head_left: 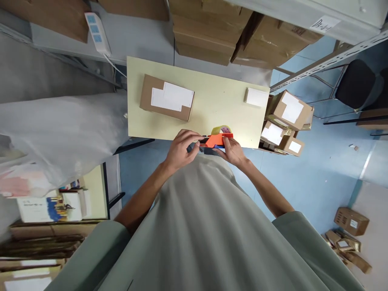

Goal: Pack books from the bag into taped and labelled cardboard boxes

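An orange tape dispenser (216,140) with a yellowish tape roll (221,129) is held level at the table's near edge, just in front of my body. My right hand (233,151) is closed around its right end. At the left end, the fingers and thumb of my left hand (183,148) pinch the dispenser's dark front part; whether a strip of tape lies between them is too small to tell. Beyond my left hand, a closed brown cardboard box (147,93) with white labels on top lies on the pale yellow table (209,99).
A small white block (256,97) lies at the table's right end. Labelled parcels (287,109) are stacked beside that end. Large cartons (209,32) and a white power strip (97,33) line the back shelf. Translucent plastic sheeting (66,133) hangs at the left.
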`<state>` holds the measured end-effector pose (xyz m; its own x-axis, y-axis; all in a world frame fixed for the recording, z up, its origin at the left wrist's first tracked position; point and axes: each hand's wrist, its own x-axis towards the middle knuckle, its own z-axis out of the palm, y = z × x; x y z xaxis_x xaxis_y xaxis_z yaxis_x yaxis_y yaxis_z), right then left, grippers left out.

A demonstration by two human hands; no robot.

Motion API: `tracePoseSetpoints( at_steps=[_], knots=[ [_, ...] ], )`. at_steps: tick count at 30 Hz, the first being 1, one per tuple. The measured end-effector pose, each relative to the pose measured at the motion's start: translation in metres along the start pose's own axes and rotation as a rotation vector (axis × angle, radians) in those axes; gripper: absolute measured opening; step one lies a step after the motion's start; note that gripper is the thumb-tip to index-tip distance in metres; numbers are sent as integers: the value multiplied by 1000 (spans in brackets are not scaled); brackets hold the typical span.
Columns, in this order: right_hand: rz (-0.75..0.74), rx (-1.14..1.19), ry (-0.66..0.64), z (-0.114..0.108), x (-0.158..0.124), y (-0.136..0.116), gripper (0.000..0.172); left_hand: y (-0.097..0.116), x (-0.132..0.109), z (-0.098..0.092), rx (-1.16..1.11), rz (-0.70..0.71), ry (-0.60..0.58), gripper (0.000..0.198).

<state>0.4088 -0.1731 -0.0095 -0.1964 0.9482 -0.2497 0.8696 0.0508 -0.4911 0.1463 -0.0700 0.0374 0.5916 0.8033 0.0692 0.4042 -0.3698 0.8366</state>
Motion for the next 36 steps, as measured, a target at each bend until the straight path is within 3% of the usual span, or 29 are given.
tracePoseSetpoints(
  at_steps=[7,14,21,27,32,36],
  knots=[
    [-72,31,-84,-13,-9,13,81,13,-8,15,-4,-44,31,25],
    [-88,4,-149,-19,-8,18,90,7,-16,33,-110,-238,86,10],
    [-27,-138,-289,-19,4,5,84,-42,-29,54,-294,-434,49,22],
    [11,-260,-369,-21,0,-1,84,-74,-35,76,-363,-465,15,25],
    [160,-407,-347,-28,-13,31,86,-123,-39,56,-299,-509,188,26],
    [230,-447,-295,-28,-10,53,87,-159,-35,42,-347,-521,210,33]
  ],
)
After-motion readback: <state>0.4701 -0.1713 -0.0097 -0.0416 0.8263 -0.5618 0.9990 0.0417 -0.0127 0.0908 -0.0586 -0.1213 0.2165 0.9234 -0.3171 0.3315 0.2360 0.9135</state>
